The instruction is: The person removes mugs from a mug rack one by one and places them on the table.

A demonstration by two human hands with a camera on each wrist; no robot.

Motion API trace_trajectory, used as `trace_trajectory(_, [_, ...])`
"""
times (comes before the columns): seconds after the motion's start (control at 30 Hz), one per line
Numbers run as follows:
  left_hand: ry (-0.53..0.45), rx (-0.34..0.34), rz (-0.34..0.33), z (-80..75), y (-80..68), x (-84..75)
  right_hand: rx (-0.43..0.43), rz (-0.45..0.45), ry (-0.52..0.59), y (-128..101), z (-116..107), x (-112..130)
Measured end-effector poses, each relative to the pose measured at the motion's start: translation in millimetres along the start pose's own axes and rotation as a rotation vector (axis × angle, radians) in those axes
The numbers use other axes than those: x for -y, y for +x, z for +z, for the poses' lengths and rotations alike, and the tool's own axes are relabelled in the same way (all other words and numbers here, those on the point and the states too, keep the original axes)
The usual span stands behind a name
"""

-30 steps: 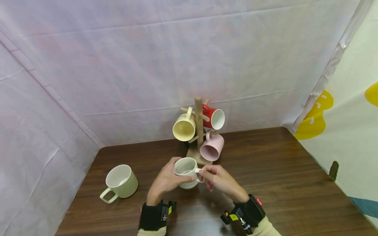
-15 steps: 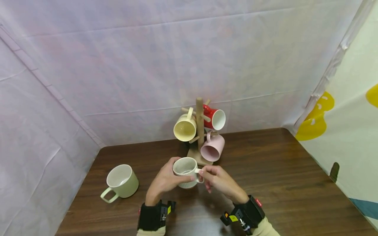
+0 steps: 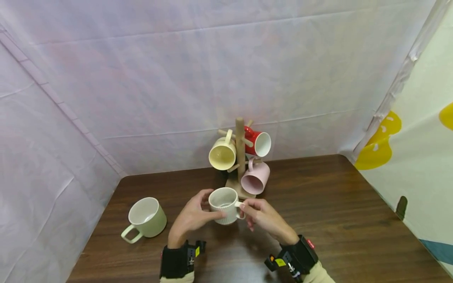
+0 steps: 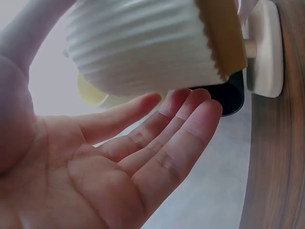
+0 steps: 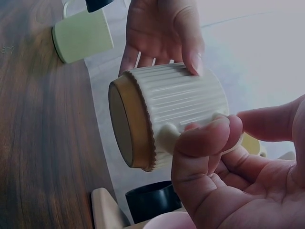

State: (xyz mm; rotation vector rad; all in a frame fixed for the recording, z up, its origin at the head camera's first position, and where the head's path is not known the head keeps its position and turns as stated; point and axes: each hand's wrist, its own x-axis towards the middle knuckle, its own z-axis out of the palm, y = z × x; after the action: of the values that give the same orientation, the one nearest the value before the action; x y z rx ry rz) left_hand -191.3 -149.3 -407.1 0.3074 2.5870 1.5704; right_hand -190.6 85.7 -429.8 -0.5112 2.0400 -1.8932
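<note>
A white ribbed mug (image 3: 230, 215) with a tan base band (image 5: 136, 126) is held up over the table, its opening upward. My right hand (image 3: 267, 218) pinches its handle (image 5: 167, 137) between thumb and fingers. On the other side, my left hand (image 3: 191, 217) is spread loosely beside the mug, thumb along the front and fingers behind. In the left wrist view those fingers (image 4: 164, 157) are extended, with the tips right at the mug's wall. Just behind stands a wooden mug tree (image 3: 240, 151), its base partly hidden by the white mug.
On the tree hang a yellow mug (image 3: 222, 156), a red mug (image 3: 252, 142) and a pink mug (image 3: 261, 175); a dark mug (image 5: 152, 202) shows low behind. A green mug (image 3: 153, 224) stands at left on the brown table (image 3: 336, 216). Pale cloth (image 3: 170, 86) rises behind.
My left hand has loosened from the white mug and shifted slightly left, its thumb drawn back along the front. The right hand keeps its pinch on the handle, almost still.
</note>
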Motion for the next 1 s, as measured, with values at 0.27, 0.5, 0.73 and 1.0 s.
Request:
trace_trajectory(0.27, [0.017,-0.025,-0.008,-9.8,-3.7,1.4,0.004,0.003,0.008,2,1,-2])
trace_trajectory(0.5, [-0.015,-0.063,-0.011,-19.5,-7.8,0.6,0.013,0.0,0.012,6,8,-2])
trace_trajectory(0.73, [-0.031,-0.075,-0.014,-23.2,-10.9,-0.7,0.009,0.008,0.021,7,10,-5])
trace_trajectory(1.0, [-0.005,-0.141,-0.015,-24.2,-10.2,1.5,-0.011,0.011,0.013,11,10,-8])
